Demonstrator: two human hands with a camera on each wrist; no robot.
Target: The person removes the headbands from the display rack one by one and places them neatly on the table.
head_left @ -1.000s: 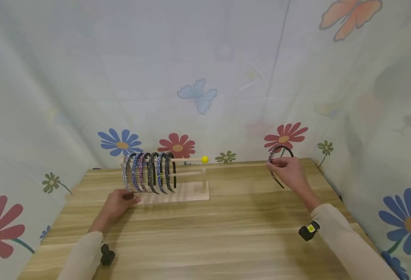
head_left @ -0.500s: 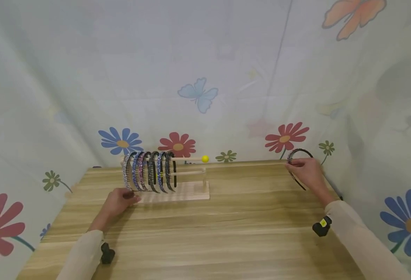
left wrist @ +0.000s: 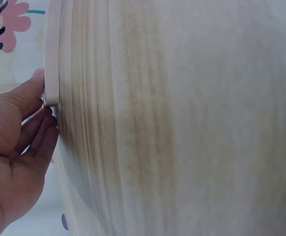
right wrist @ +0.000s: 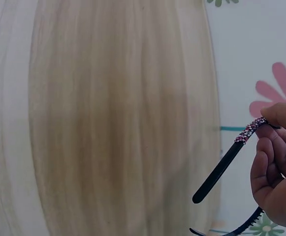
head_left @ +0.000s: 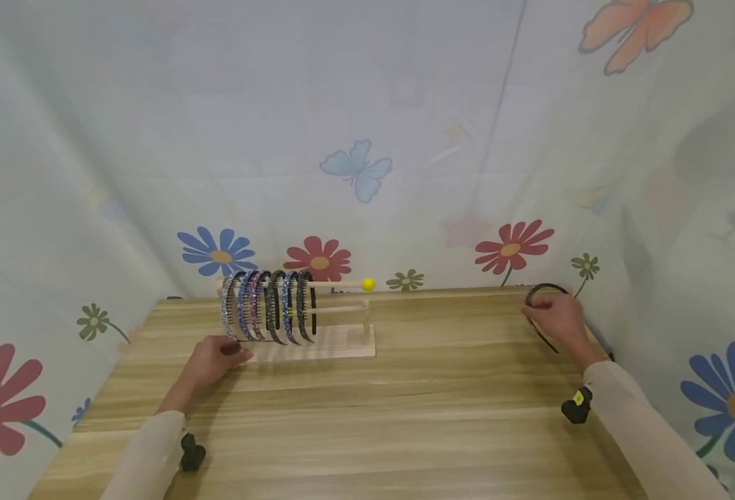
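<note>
right at four o'clock in the head view, the right hand (head_left: 560,322) pinches a glittery headband (right wrist: 217,171) thumb-to-fingers; over at eight, the left hand (head_left: 208,362) lightly grips the wooden rack (head_left: 341,342) by its corner, six headbands (head_left: 271,311) hanging there.

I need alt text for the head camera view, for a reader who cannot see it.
A person's right hand pinches a headband near the far right corner of a wood-grain table, while the left hand holds the left end of a pale wooden stand carrying six glittery headbands. Printed flowers and butterflies decorate the backdrop.
</note>
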